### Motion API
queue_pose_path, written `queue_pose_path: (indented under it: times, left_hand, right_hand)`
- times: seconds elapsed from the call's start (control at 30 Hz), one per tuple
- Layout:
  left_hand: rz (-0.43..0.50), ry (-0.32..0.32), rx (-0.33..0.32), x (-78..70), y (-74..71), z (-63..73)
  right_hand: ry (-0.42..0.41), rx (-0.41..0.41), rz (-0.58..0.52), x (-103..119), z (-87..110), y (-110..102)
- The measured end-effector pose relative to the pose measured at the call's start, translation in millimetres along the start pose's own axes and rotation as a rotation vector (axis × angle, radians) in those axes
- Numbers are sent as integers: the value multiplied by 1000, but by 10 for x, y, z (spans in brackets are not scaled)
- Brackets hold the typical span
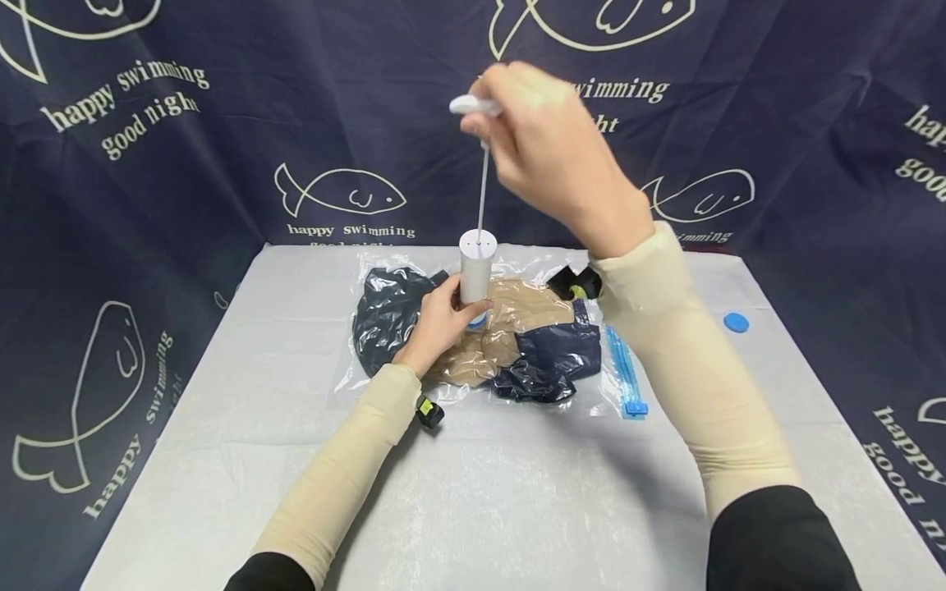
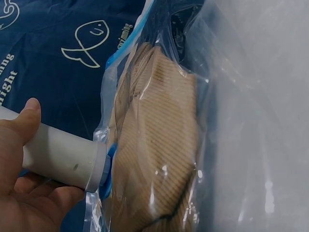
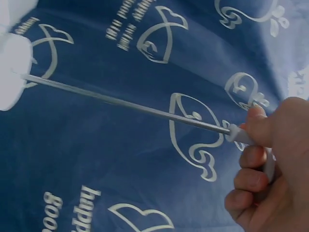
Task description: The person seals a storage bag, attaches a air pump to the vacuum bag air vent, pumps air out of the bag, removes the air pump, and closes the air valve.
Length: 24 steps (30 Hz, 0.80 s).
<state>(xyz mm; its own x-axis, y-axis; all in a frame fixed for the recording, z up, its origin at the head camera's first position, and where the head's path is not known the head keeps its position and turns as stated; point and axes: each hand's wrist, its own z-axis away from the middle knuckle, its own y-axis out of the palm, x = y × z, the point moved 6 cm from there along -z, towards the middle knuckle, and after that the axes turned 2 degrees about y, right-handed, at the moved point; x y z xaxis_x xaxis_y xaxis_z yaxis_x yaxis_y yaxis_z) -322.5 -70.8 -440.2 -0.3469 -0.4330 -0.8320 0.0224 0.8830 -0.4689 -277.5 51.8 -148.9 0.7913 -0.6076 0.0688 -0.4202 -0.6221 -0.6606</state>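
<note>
A white hand pump (image 1: 475,275) stands upright on the blue valve (image 1: 478,320) of a clear vacuum storage bag (image 1: 347,386). My left hand (image 1: 438,322) grips the lower part of the pump's cylinder, thumb across its front. High above, my right hand (image 1: 543,135) holds the white handle (image 1: 473,105), with the thin metal rod (image 1: 484,193) drawn far out of the cylinder. Folded in the bag are tan ribbed clothing (image 2: 159,130) and dark clothing (image 1: 392,312). In the right wrist view, fingers curl round the handle (image 3: 245,137).
A blue round cap (image 1: 736,322) lies on the white-covered table (image 1: 502,509), right of the bag. The bag's blue zip edge with its slider (image 1: 634,407) runs along its right side. Dark fabric with fish drawings (image 1: 414,98) hangs behind and at both sides.
</note>
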Motion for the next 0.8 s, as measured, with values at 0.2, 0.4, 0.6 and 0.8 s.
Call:
queue_pose_path:
  times: [0.2,0.4,0.6,0.8]
  left_hand:
    - [13,-7,0,13,3,2]
    - [18,-5,-5,19,-9,0]
    - [4,-7,0,23,-5,10]
    - [0,2,7,14,-2,2]
  right_hand:
    - [-8,-84,18,-11,-60,-153]
    - [65,53,9,-15,-39,-51]
    - [85,201,-1,-58,89,187]
    - [121,338,15,-133,268,477]
